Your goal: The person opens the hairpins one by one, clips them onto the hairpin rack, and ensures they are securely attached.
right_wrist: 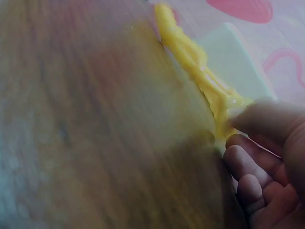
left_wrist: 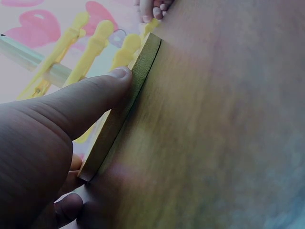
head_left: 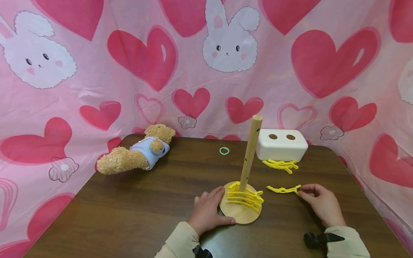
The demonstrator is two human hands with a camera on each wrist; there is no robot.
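Brown table (head_left: 129,215), two bare hands at work on its near side. Left hand (head_left: 209,211) grips the round base of a wooden stand (head_left: 242,218): thumb against the near edge, fingers at the left edge. Left wrist view shows the thumb laid on the rim. The stand's post (head_left: 250,154) rises from the base. Several yellow clips (head_left: 245,199) lie together on the base, on the near side of the post; they overlap, exact count uncertain.

Right hand (head_left: 321,205), well right of the stand, pinches a single yellow clip (head_left: 284,190) by its right end, between thumb and fingers. That clip points left towards the stand, apart from it; cannot tell whether it is raised off the wood.

Farther off, a small bunch of yellow clips (head_left: 280,164) lies just on the near side of a white box (head_left: 282,151) with two round holes. Green ring (head_left: 224,154) on the far part of the table, left of the post. Teddy bear (head_left: 158,146) in a blue top lies at far left. Pink cloth (head_left: 193,80) behind, printed with hearts and rabbits.
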